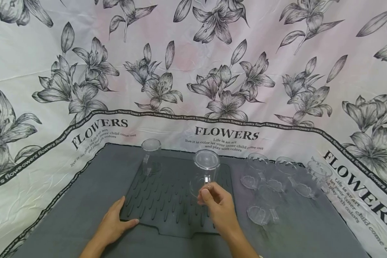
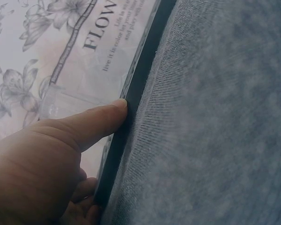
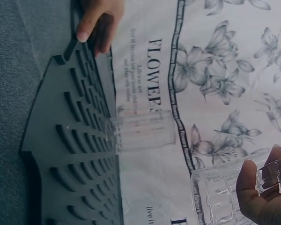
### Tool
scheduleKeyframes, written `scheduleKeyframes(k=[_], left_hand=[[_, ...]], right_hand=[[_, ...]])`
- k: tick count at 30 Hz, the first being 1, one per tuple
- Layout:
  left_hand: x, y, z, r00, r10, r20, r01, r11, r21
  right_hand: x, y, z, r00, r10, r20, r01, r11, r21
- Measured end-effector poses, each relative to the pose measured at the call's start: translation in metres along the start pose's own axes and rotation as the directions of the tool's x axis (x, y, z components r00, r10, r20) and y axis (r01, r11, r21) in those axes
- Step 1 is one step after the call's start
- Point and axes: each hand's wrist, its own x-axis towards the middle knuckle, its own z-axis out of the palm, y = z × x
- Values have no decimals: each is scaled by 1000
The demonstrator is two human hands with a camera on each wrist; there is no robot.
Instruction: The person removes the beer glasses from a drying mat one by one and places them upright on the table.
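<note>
My right hand (image 1: 217, 206) grips the handle of a clear mug (image 1: 207, 159) and holds it over the right part of a dark ridged drying mat (image 1: 177, 200). The mug's thick round base faces up; in the right wrist view its wide end (image 3: 201, 197) points towards the mat. Another clear mug (image 1: 151, 157) stands at the mat's far left, handle towards me. My left hand (image 1: 114, 222) rests against the mat's near left corner, thumb straight along the front edge and fingers along the left side.
Several clear mugs (image 1: 259, 211) stand grouped on the grey tabletop (image 1: 306, 229), to the right of the mat. A flower-printed cloth (image 1: 167, 125) rises behind the table and along both sides.
</note>
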Motion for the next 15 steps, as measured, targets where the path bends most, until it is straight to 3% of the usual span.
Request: scheduleKeyframes(k=[11,15], left_hand=[[0,1,-1,1000,-23,15,23,1000,12],[0,1,-1,999,-30,18,30,999,12]], right_hand=[[-9,-18,-14,996,-85,3,85,996,-5],[-11,-24,-20,997,-82,-8,81,996,-38]])
